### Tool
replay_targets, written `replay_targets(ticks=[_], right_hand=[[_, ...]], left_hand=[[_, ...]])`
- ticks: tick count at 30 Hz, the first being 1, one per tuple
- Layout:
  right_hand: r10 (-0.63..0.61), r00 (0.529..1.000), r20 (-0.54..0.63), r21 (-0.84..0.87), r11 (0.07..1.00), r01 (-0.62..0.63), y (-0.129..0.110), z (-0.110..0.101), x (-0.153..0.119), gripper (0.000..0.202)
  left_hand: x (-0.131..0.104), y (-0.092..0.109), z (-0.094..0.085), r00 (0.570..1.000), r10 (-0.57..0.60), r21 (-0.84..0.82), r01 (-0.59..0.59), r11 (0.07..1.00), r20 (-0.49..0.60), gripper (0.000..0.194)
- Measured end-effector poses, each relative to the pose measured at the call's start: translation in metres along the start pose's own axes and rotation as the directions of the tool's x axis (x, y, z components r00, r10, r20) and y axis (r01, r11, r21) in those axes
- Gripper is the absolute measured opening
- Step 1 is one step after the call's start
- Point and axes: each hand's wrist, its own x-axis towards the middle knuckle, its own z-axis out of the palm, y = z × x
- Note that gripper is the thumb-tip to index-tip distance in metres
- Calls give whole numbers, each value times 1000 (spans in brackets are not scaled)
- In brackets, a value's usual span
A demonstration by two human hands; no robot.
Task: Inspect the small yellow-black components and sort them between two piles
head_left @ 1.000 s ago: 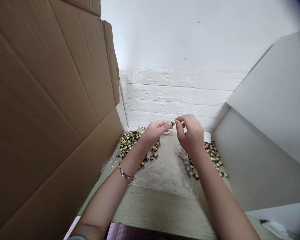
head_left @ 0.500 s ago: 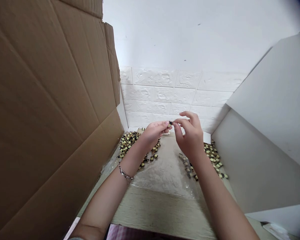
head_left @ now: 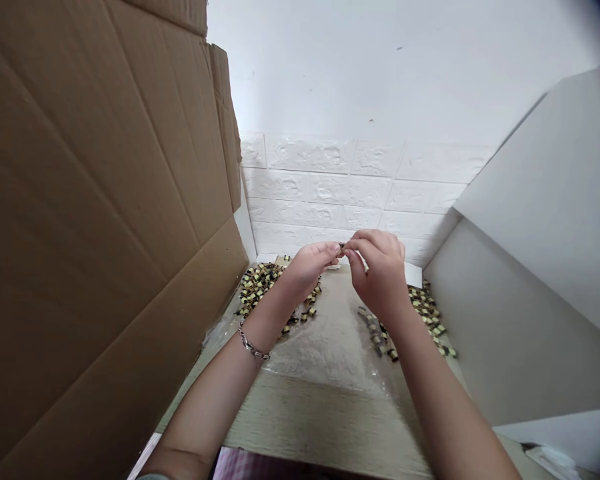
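Both hands meet above the middle of the table. My left hand (head_left: pixel 310 263), with a chain bracelet at its wrist, pinches a small yellow-and-black transformer (head_left: pixel 341 247) between thumb and forefinger. From the right, my right hand (head_left: pixel 379 270) has its thumb and forefinger closed on the same piece, which the fingertips mostly cover. Under the left arm lies a pile of similar transformers (head_left: pixel 260 283). More of them form a second pile (head_left: pixel 427 313) beside and behind the right forearm.
A clear plastic sheet (head_left: pixel 325 360) covers part of the pale wooden table (head_left: pixel 320 420). Tall brown cardboard (head_left: pixel 105 220) walls off the left side. White panels (head_left: pixel 520 320) stand at the right, and a white brick-patterned wall (head_left: pixel 325 187) closes the back.
My right hand's outer fingers, raised and spread before, have folded down beside the forefinger. The transformer has turned slightly and shows less. My left hand has hardly moved.
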Motion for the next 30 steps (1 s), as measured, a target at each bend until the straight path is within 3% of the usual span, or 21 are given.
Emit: replay_targets(ticks=[11,16,25,30], right_hand=[[24,997,71,65,997,-29,3,-4,1,8],[39,996,75,85,995,-46,0,-11,2,7],[2,994,-107,32,999,1,-8,-13,2,5],[-33,993,-117,11,999,34,-5,-12,2,6]], left_hand=[[-4,3,2,996,82,89,-83,993,19,26],[-7,7,4,999,13,-16,-13,1000,32,24],[-12,17,7,994,-88,-161,97,982,64,20],[-12,17,6,988,-128,-203,142,969,81,19]])
